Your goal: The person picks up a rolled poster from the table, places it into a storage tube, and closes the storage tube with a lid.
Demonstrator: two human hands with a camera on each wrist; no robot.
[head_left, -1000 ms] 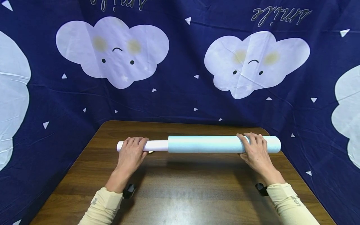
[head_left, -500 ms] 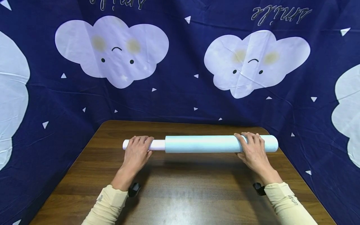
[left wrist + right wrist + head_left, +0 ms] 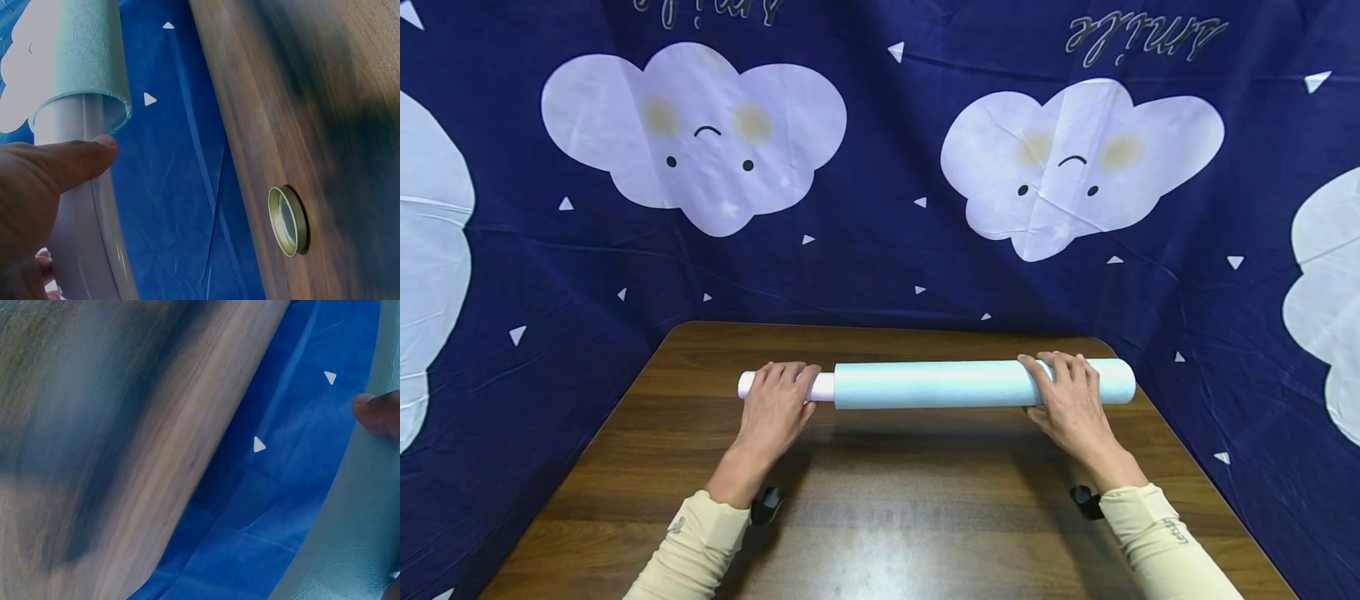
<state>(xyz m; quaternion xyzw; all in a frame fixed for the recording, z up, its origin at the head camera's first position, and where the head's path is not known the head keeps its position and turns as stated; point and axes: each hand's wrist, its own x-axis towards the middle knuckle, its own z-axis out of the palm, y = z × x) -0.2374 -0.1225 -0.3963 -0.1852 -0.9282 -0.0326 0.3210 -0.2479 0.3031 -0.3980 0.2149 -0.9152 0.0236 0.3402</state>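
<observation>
Fingers of the left hand wrap over a white tube and grip it, with the tube's left end sticking out past them. In the left wrist view, the thumb lies across the tube's side, just beside the open mouth of a wider light-blue tube. The white tube runs into that mouth, and a gap shows between it and the wider wall on 1 side.

Curled over the light-blue tube near its far end, the right hand grips it from above; a rounded length shows beyond the knuckles. Together the 2 tubes make 1 nearly level line, raised over a brown wooden table, with a dark shadow beneath.

Behind the hands come 2 cream sleeves, and a black object sits by each wrist. On the table, near its edge, rests a shallow gold ring-shaped piece, apart from both tubes. Past the table hangs a dark blue curtain bearing small white triangles, 2 whole white clouds printed upside down, and parts of 2 more at the sides.
</observation>
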